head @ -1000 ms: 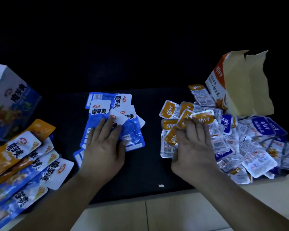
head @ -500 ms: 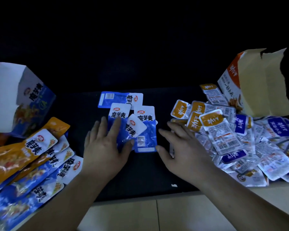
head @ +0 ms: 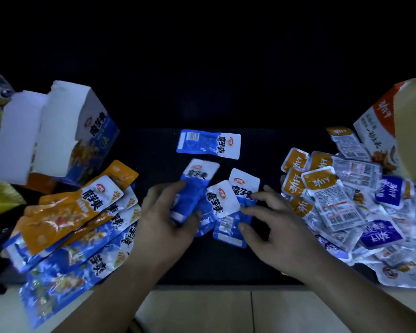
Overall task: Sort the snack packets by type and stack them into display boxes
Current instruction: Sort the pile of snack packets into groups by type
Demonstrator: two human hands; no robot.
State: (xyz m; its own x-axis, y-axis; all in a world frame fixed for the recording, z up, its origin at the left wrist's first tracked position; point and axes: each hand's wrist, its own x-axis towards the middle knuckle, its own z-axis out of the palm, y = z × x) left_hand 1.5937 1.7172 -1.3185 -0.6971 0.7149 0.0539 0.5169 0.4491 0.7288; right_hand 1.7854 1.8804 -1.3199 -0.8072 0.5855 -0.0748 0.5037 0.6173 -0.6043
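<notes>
Now sorting on a dark desk (head: pixel 226 265)

Broadly, the desk carries three groups of snacks, with a box at either end. At the far left a blue box (head: pixel 91 140) lies tilted, its white flaps open. At the far right an orange box (head: pixel 375 126) is partly cut off by the frame edge.

Below the blue box, a pile of long packets (head: pixel 65 219), orange and blue, fans out toward the near edge. Against the orange box spreads a loose heap of small packets (head: pixel 332 198), some orange-topped and some purple, many overlapping.

Between the two heaps lie the blue packets (head: pixel 209 144). One sits crosswise at the far side, apart from the rest. An overlapping pair (head: pixel 222 200) lies nearer, just beside the small packets.

The left hand (head: pixel 163 222) grips a held packet (head: pixel 197 179), also blue and tilted, with fingers curled over its face and the thumb at its lower end. The right hand (head: pixel 274 227) is spread and relaxed, its fingertips resting on the overlapping pair and closed round nothing.
</notes>
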